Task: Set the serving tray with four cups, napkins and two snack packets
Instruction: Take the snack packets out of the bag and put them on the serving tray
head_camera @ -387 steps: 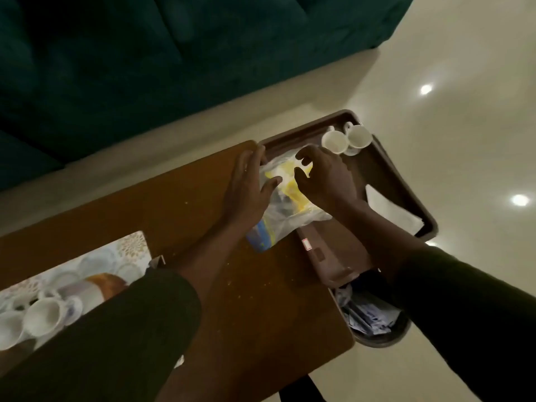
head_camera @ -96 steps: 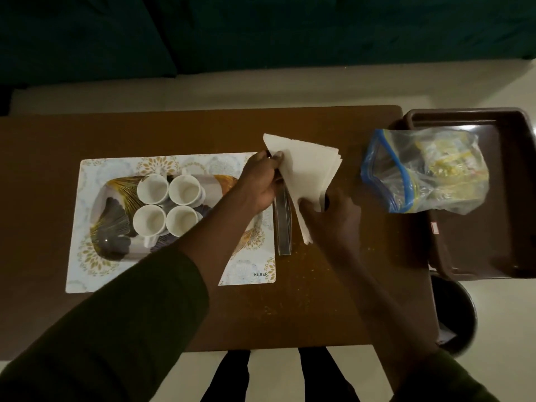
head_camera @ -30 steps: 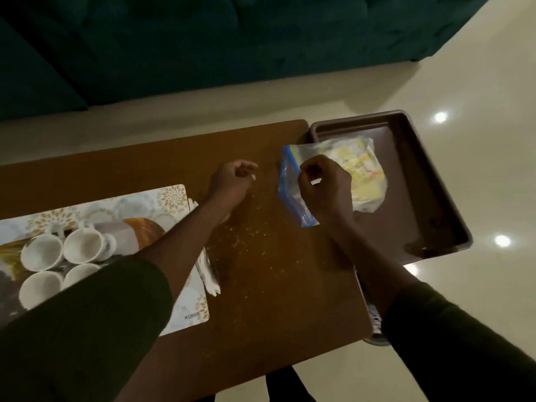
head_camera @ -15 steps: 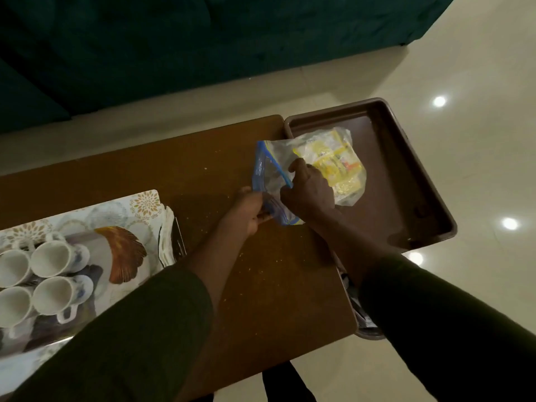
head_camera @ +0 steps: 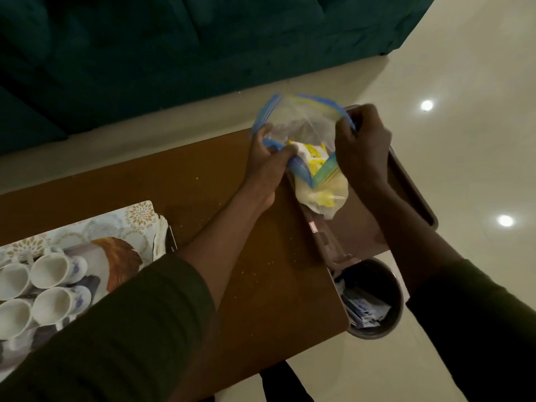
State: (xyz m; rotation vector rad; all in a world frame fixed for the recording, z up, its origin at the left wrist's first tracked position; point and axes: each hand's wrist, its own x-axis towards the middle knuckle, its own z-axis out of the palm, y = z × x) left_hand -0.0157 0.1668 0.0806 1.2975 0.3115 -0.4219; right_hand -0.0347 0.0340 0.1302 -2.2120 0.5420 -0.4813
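Wooden table: both hands, left hand and right hand, clamped on zip bag rim above brown tray; spread mouth wide, then lift yellow snack packets.

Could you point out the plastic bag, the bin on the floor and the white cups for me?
plastic bag [head_camera: 304, 123]: head view, clear upper wall.
bin [head_camera: 398, 297]: head view, right rim.
white cups [head_camera: 48, 274]: head view, inside of one cup.

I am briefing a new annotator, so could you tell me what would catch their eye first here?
The clear zip bag with yellow snack packets, held open above the brown tray by the left hand and right hand. Next, four white cups clustered at lower left.
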